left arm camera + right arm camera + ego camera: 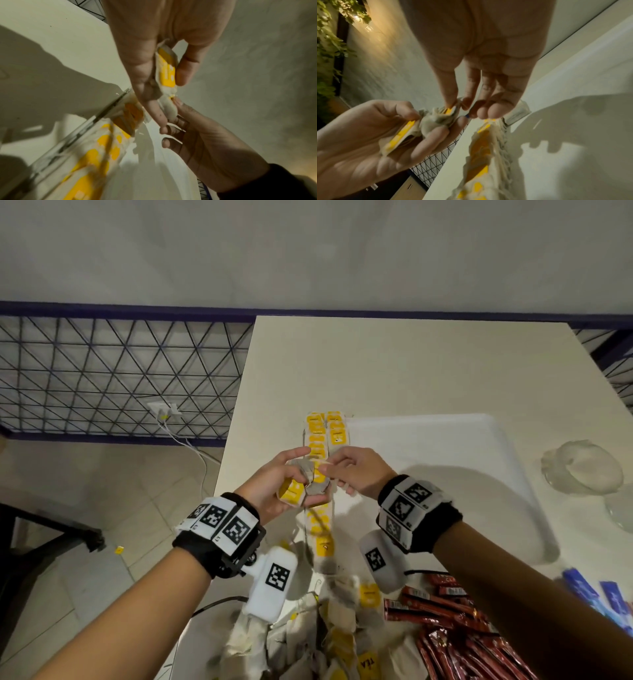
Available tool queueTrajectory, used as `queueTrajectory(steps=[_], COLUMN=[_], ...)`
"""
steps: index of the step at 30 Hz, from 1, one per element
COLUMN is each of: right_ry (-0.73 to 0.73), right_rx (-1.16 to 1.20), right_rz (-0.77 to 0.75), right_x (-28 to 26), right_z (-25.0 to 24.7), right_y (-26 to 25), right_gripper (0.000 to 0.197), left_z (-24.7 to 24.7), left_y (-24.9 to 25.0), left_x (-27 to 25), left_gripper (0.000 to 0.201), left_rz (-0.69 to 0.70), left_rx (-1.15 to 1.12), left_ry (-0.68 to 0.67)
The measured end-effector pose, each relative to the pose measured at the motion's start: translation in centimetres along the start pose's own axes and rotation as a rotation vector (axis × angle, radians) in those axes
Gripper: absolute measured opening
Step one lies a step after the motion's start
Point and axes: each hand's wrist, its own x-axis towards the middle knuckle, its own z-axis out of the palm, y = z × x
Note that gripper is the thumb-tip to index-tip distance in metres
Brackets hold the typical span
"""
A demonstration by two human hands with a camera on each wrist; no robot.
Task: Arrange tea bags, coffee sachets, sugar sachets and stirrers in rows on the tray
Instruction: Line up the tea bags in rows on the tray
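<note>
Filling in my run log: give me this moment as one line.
left hand: holds tea bags | right hand: pinches one tea bag from them | tray: tea-bag rows along left edge

One white tray (445, 433) lies on the worktop (411, 364). Two rows of yellow-tagged tea bags (323, 436) run along its left edge; blur keeps the bags in each row from being counted. Two hands (274, 481) hold a small bunch of tea bags (301, 484), at least two. One loose heap of tea bags (329, 631), one pile of red sachets (452, 628), at least two blue sachets (582, 587) and one crumpled clear bag (582, 467) lie nearby.
</note>
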Motion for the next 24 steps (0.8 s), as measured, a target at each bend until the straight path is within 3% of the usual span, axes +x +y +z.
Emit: queueTrajectory(steps=[11,16,24], right_ry=[0.060,0.060,0.005], right_rx=[0.091,0.150,0.134], right_rz=[0.018,0.027,-0.019], right_x=[-0.9,-0.6,0.7], right_z=[-1.2,-2.0,-3.8], right_y=[0.3,0.6,1.2], right_gripper=[0.017,0.012,0.007], left_z=[1.0,1.1,1.0], left_y=[-0.4,-0.7,-0.3], left_x=[-1.2,-0.8,0.1], left_gripper=[0.038,0.019,0.011], left_rz=[0.000,-0.067,-0.003], left_rx=[-0.016,0.039,0.248], left_ry=[-0.005,-0.045,0.110])
